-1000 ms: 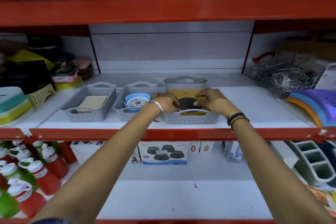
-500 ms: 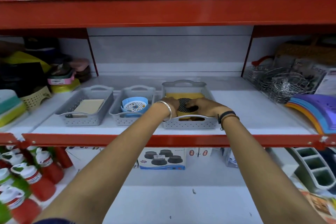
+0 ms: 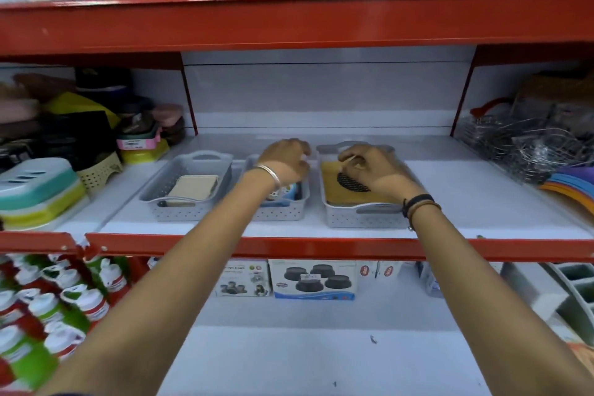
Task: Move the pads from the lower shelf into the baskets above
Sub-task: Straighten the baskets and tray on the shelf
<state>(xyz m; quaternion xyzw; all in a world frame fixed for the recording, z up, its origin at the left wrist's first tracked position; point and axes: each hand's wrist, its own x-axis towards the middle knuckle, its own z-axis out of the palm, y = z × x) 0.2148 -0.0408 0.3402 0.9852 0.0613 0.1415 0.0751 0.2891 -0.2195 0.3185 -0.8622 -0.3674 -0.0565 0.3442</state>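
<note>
Three grey baskets stand in a row on the middle shelf. The left basket (image 3: 154, 199) holds a beige pad (image 3: 193, 186). The middle basket (image 3: 283, 212) holds a blue round item, mostly hidden under my left hand (image 3: 284, 161), which hovers over it with fingers curled and nothing visible in them. The right basket (image 3: 360, 219) holds a yellow pad (image 3: 329, 183) with a black round mesh pad (image 3: 348, 182) lying on it. My right hand (image 3: 379, 170) rests over that black pad, thumb and forefinger pinched at its far edge.
The lower shelf (image 3: 321, 357) has boxes (image 3: 313, 280) at the back and red and green bottles (image 3: 48, 309) on the left. Wire baskets (image 3: 527, 145) and coloured mats (image 3: 569, 183) sit right of the grey baskets. Plastic containers (image 3: 35, 190) crowd the left.
My left hand has left the black pad and moved left over the middle basket. My right hand stays on the pad in the right basket. The camera has moved closer.
</note>
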